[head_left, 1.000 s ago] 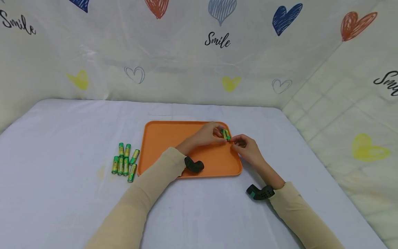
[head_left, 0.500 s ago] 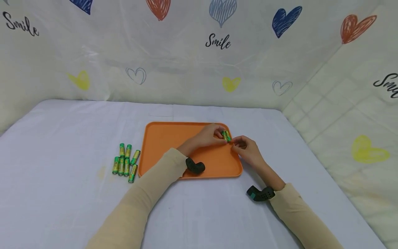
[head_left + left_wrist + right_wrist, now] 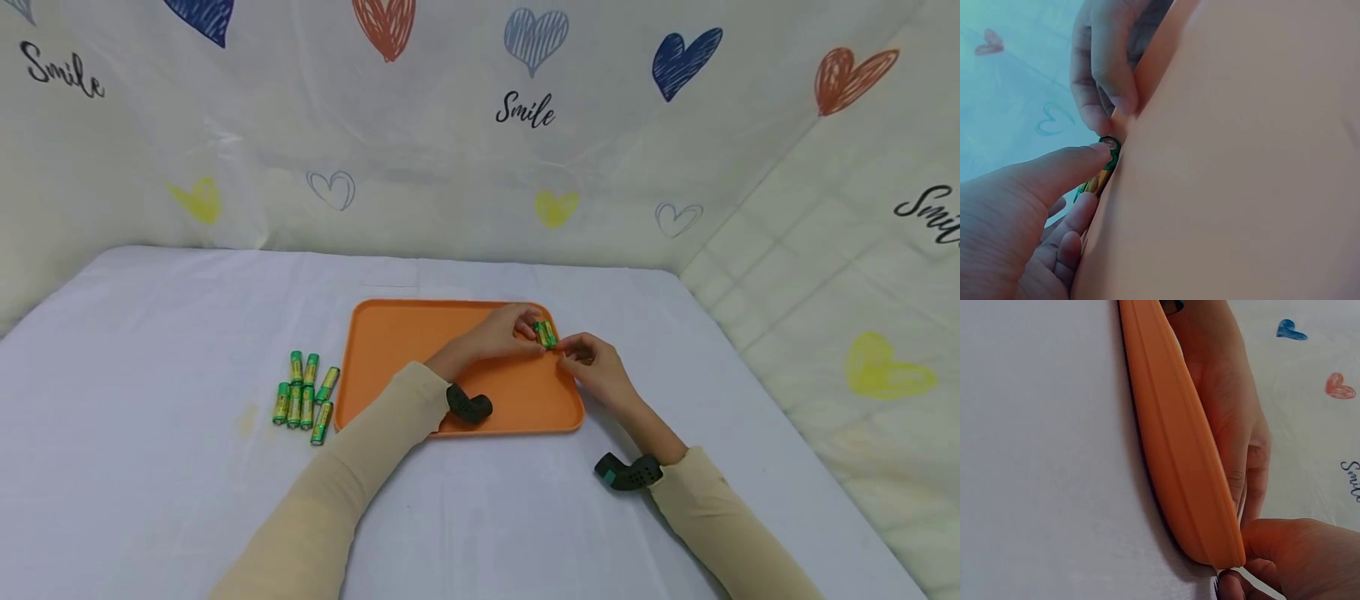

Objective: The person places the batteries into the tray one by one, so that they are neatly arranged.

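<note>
Two green-and-gold batteries [image 3: 545,335] lie side by side at the right edge of the orange tray [image 3: 405,321], near its back corner. My left hand [image 3: 498,333] pinches them, thumb against the near end and fingers at the far end; in the left wrist view its thumb presses one battery's end [image 3: 1110,145]. Just to the right, my right hand [image 3: 600,367] has its fingertips at the tray's rim beside the batteries. Its fingers are loosely bent. The right wrist view shows that hand at the rim, but the batteries are hidden there by the tray wall.
Several more batteries [image 3: 307,406] lie in a loose group on the white tablecloth [image 3: 465,533], left of the tray. Behind the table hangs a white backdrop [image 3: 450,167] printed with hearts. Each wrist wears a dark camera band [image 3: 630,472].
Both hands stay at the batteries with hardly any movement. The whole scene has shifted slightly downward in the head view.
</note>
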A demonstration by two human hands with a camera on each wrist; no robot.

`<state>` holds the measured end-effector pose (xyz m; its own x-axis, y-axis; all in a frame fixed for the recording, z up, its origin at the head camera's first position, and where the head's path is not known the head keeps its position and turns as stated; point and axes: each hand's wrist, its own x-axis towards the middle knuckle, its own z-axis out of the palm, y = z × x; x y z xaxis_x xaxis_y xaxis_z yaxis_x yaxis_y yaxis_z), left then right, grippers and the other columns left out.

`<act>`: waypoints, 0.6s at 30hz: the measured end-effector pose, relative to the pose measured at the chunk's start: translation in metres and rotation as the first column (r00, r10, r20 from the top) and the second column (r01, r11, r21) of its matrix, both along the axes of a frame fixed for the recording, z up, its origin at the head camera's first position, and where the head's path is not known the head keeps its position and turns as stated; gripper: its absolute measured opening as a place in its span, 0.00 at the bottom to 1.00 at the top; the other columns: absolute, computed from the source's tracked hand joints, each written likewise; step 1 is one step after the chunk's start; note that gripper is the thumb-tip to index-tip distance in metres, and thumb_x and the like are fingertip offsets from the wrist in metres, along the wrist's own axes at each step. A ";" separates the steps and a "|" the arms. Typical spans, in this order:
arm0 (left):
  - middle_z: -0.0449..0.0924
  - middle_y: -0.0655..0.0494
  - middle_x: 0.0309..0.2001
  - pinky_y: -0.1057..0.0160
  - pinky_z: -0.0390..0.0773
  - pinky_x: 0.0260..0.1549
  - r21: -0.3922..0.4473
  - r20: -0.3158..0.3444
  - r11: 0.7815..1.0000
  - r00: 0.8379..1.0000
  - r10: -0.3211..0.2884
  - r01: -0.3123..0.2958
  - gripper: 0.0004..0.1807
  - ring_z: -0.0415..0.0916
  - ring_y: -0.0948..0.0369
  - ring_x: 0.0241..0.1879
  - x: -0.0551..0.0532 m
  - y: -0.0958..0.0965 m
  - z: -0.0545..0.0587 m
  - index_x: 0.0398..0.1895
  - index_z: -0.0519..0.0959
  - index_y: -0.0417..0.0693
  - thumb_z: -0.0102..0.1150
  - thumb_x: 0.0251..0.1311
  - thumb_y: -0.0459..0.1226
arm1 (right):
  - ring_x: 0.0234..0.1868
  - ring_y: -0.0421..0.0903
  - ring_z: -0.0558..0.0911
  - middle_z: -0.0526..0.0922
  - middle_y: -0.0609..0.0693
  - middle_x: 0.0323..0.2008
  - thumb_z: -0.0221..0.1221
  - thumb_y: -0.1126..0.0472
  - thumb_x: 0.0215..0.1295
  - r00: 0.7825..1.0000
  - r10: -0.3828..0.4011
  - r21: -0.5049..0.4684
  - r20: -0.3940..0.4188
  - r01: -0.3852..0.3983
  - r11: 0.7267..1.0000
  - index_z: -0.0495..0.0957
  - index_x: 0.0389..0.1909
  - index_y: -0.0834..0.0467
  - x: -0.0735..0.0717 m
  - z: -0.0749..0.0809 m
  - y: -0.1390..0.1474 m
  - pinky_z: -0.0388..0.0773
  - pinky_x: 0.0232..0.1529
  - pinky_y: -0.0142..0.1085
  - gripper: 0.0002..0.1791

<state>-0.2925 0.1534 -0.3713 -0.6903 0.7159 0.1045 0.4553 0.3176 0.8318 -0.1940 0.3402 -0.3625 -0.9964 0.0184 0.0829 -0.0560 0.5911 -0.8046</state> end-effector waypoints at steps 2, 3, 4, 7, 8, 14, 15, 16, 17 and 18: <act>0.70 0.46 0.63 0.62 0.74 0.55 0.000 0.008 1.000 1.000 -0.004 0.004 0.34 0.75 0.57 0.54 0.000 -0.001 0.001 0.68 0.65 0.40 0.66 0.60 0.38 | 0.36 0.44 0.75 0.79 0.61 0.41 0.59 0.68 0.63 1.000 0.001 0.000 0.000 -0.001 1.000 0.77 0.50 0.69 0.000 0.000 0.000 0.73 0.34 0.25 0.15; 0.70 0.46 0.63 0.62 0.74 0.55 -0.002 0.009 1.000 1.000 -0.007 0.007 0.34 0.75 0.57 0.54 0.000 -0.001 0.001 0.68 0.65 0.40 0.66 0.60 0.38 | 0.36 0.44 0.75 0.79 0.61 0.41 0.59 0.69 0.63 1.000 0.002 0.001 0.000 -0.002 1.000 0.77 0.50 0.69 0.000 0.000 0.000 0.73 0.34 0.25 0.15; 0.69 0.46 0.64 0.62 0.74 0.55 -0.004 0.008 1.000 1.000 -0.011 0.011 0.34 0.75 0.56 0.54 0.000 -0.001 0.001 0.68 0.64 0.40 0.66 0.61 0.38 | 0.36 0.44 0.75 0.79 0.61 0.41 0.59 0.69 0.63 1.000 0.003 0.001 -0.001 -0.003 1.000 0.77 0.50 0.69 0.000 0.000 -0.001 0.73 0.34 0.25 0.15; 0.68 0.45 0.64 0.63 0.74 0.55 -0.013 0.009 1.000 1.000 -0.026 0.026 0.35 0.75 0.56 0.55 0.002 -0.002 0.003 0.69 0.63 0.40 0.66 0.61 0.39 | 0.37 0.44 0.75 0.79 0.60 0.40 0.59 0.68 0.63 1.000 0.003 0.008 0.000 -0.003 1.000 0.76 0.50 0.69 0.000 -0.001 -0.001 0.73 0.34 0.25 0.15; 0.68 0.44 0.64 0.63 0.74 0.55 -0.015 0.009 0.999 0.999 -0.031 0.031 0.35 0.75 0.55 0.55 0.002 -0.003 0.003 0.69 0.62 0.39 0.65 0.61 0.38 | 0.37 0.44 0.75 0.79 0.60 0.41 0.59 0.68 0.63 1.000 0.004 0.008 0.000 -0.004 1.000 0.76 0.50 0.69 0.000 -0.001 -0.001 0.73 0.34 0.25 0.15; 0.63 0.41 0.65 0.63 0.75 0.54 -0.007 0.036 1.000 0.999 -0.027 0.027 0.38 0.74 0.54 0.57 0.007 -0.006 0.008 0.71 0.59 0.39 0.65 0.61 0.38 | 0.39 0.45 0.74 0.78 0.60 0.42 0.59 0.68 0.64 1.000 0.010 -0.001 0.002 -0.010 1.000 0.76 0.51 0.70 0.000 0.000 -0.003 0.72 0.33 0.24 0.16; 0.63 0.41 0.65 0.63 0.76 0.54 -0.006 0.040 1.000 0.999 -0.023 0.023 0.38 0.74 0.53 0.57 0.007 -0.006 0.009 0.71 0.59 0.39 0.65 0.61 0.37 | 0.39 0.46 0.74 0.78 0.60 0.42 0.59 0.67 0.64 1.000 0.011 -0.004 0.003 -0.011 1.000 0.76 0.51 0.70 0.000 0.000 -0.003 0.72 0.33 0.24 0.16; 0.62 0.41 0.66 0.63 0.76 0.54 -0.006 0.044 1.000 0.999 -0.018 0.019 0.38 0.74 0.53 0.58 0.007 -0.007 0.009 0.71 0.59 0.39 0.65 0.61 0.37 | 0.39 0.46 0.74 0.78 0.61 0.42 0.59 0.67 0.64 1.000 0.014 -0.005 0.004 -0.014 1.000 0.76 0.51 0.70 0.000 0.000 -0.003 0.72 0.33 0.24 0.16; 0.61 0.41 0.66 0.63 0.77 0.52 -0.006 0.051 1.000 0.999 -0.014 0.014 0.38 0.74 0.53 0.58 0.007 -0.008 0.009 0.71 0.59 0.40 0.65 0.62 0.37 | 0.39 0.46 0.74 0.78 0.61 0.43 0.59 0.67 0.64 1.000 0.015 -0.005 0.005 -0.015 1.000 0.76 0.51 0.70 0.000 0.000 -0.003 0.72 0.33 0.24 0.16; 0.61 0.41 0.66 0.63 0.77 0.52 -0.006 0.055 1.000 0.998 -0.011 0.011 0.38 0.74 0.53 0.58 0.008 -0.009 0.009 0.71 0.59 0.40 0.65 0.62 0.37 | 0.40 0.46 0.75 0.78 0.61 0.43 0.59 0.67 0.64 1.000 0.017 -0.001 0.005 -0.017 1.000 0.75 0.51 0.70 0.000 0.000 -0.003 0.72 0.34 0.24 0.16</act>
<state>-0.2849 0.1448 -0.3621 -0.6870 0.7241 0.0616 0.4120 0.3182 0.8538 -0.1944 0.3375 -0.3623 -0.9970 0.0020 0.0776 -0.0615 0.5892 -0.8056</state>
